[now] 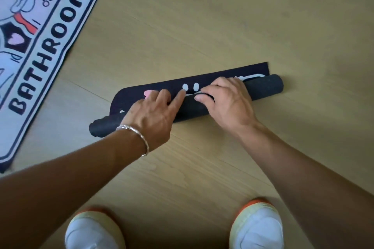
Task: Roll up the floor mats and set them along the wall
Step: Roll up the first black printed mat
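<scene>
Floor (222, 16): pale wood planks.
Black mat (263, 87): mostly rolled, centre.
Left hand (153, 111): fingers straight, pressing roll.
Right hand (224, 103): fingers curled over roll.
Bathroom mat (50, 26): flat, far left.

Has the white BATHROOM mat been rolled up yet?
No, the BATHROOM mat lies spread flat on the wooden floor, with its lettering fully readable.

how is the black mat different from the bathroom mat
The black mat is almost rolled up, with the left hand and right hand on it; the bathroom mat lies flat, untouched. The black mat is dark; the bathroom mat is pale with a dark border and lettering. Both lie on the wooden floor.
</scene>
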Motion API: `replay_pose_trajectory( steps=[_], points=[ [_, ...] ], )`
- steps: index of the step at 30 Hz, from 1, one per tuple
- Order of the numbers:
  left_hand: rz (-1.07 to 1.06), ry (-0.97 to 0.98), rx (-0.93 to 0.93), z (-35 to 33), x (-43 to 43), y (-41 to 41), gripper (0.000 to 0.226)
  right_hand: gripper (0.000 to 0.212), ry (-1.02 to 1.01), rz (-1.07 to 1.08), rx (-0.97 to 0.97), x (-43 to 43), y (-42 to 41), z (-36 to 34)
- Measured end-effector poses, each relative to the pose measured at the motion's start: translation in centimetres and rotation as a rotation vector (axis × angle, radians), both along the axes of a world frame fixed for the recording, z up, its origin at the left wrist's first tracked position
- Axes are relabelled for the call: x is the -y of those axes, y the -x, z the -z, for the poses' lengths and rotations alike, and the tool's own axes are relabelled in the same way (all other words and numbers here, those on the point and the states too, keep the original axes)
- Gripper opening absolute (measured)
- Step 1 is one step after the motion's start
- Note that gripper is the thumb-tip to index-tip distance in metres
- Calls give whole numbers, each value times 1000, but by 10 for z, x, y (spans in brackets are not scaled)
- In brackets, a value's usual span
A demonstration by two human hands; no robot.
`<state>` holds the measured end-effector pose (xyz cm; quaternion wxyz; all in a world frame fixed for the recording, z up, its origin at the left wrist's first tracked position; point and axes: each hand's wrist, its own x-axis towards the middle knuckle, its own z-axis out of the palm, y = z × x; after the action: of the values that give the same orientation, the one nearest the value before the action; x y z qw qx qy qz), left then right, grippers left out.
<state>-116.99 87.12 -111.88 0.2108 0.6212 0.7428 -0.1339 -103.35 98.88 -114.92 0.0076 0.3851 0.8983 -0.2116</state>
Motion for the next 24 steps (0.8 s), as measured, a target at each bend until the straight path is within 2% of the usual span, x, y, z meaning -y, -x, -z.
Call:
replay_pose_trajectory(
  steps=[3,6,9,13,17,19,21,24],
  points=[
    [-8,17,-13,3,0,-2,59,36,24,-22,61,-4,5,-2],
    [-57,22,117,10,-8,16,48,52,102,-25,118,-14,15,-9],
    [-72,49,208,18,-13,35,49,59,200,-21,198,-25,24,-15],
    [-134,168,260,23,-20,46,51,71,254,-123,248,-30,21,-22],
    [-126,-53,268,22,-13,48,53,85,256,-168,289,-31,14,-26],
    [-64,-65,234,17,-11,41,60,75,207,-236,334,-28,14,-25],
    [-98,-3,210,7,-13,34,65,59,183,-274,347,-24,13,-30],
    [-83,53,174,-24,-18,35,59,53,206,-273,362,-16,9,-53]
  ],
)
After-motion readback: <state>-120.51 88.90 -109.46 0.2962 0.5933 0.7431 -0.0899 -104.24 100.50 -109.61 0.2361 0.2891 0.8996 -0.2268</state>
